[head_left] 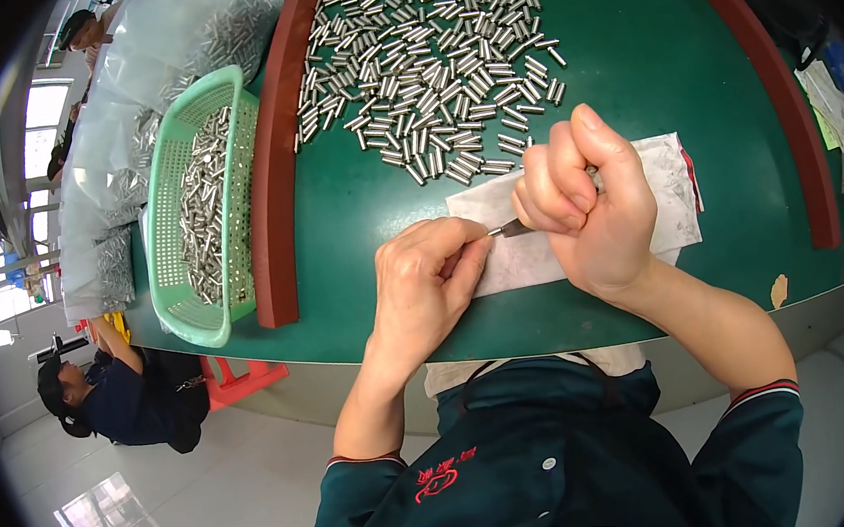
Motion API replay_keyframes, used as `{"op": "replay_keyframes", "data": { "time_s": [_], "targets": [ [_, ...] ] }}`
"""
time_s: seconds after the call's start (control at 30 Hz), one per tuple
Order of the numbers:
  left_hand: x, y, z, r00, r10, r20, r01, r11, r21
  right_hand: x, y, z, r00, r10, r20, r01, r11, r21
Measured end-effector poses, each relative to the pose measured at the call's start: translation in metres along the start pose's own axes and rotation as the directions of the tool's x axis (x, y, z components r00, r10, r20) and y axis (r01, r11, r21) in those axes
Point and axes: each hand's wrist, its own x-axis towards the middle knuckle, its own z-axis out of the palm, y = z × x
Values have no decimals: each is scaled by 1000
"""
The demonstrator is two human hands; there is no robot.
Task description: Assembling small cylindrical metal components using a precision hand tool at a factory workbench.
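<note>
Over a white cloth point(673, 211), my left hand point(425, 275) pinches a small metal pin point(495, 232) between thumb and fingertips, with only its end showing. My right hand point(593, 213) is closed in a fist around a tool with a dark, tapered tip point(515, 227); its handle is hidden in the palm, so I cannot tell its kind. That tip points left and meets the pin's end, or comes very close to it. Beyond both hands, a spread of short shiny metal pins point(425, 72) covers the far part of the green table point(616, 66).
A light-green plastic basket point(164, 236) of pins stands left of a reddish-brown rail point(279, 196). Another such rail point(772, 72) borders the right side. Clear bags of metal parts point(98, 232) are piled at far left. A person in dark clothes point(123, 400) sits beyond, beside a red stool point(241, 380).
</note>
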Motion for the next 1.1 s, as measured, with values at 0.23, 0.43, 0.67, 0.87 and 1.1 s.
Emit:
{"op": "replay_keyframes", "data": {
  "time_s": [0.23, 0.43, 0.67, 0.87, 1.1],
  "targets": [
    [-1, -2, 1, 1000, -30, -3, 29, 999, -39, -1, 2, 5, 1000, -21, 9, 21, 998, -58],
    [0, 0, -1, 999, -33, 26, 34, 999, -20, -4, 3, 23, 992, -126, 18, 126, 966, -224],
    [-3, 0, -1, 1000, -14, -9, 14, 1000, -2, -3, 4, 21, 999, -51, -8, 49, 982, -182],
    [-2, -19, -15, 949, -293, 117, 236, 413, -880, -6, 6, 7, 994, -99, 56, 106, 985, -135],
    [-3, -29, -27, 902, -328, 282, 304, 16, -953, -2, 1, 5, 999, 1, -33, -2, 999, -37]
  ]
}}
